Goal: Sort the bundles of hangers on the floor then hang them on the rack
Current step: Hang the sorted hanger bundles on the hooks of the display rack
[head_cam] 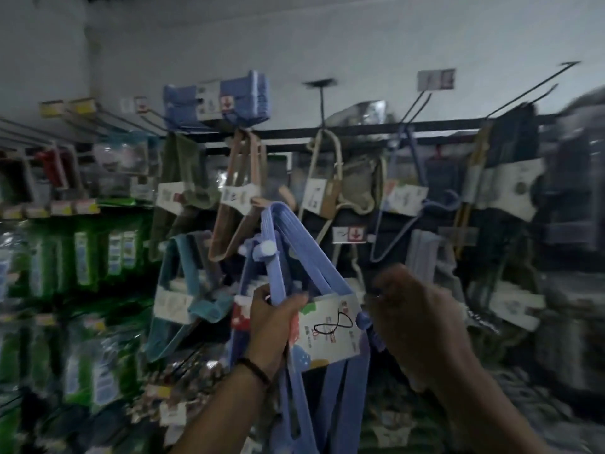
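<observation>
One bundle in hand: blue hanger bundle (296,244), held up in front of the rack at the centre of the view; not on any hook
Look of it: pale blue plastic; flat ribbed arms stacked tight; arms meet in a narrow peak at the top and spread downward; a small white round knob (266,247) on the left arm; lower arms run down past the bottom edge
Label: white paper sleeve (327,326) wrapped round the middle of the bundle; coloured print and a black looped scrawl on it; print too blurred to read
Left hand (275,319): fingers and thumb curled round the blue arms at the sleeve's upper left corner; dark band (255,368) on the wrist
Right hand (415,316): motion-blurred, at the sleeve's right end; cannot tell whether it grasps anything
Rack: dark horizontal bar (360,129) against the pale wall; wire hooks (537,83) above it
Hung on the rack: pink bundle (239,198), beige bundle (330,178), teal bundle (183,290) lower left; each with a white card
Left shelves: green packets (82,257), blurred
</observation>
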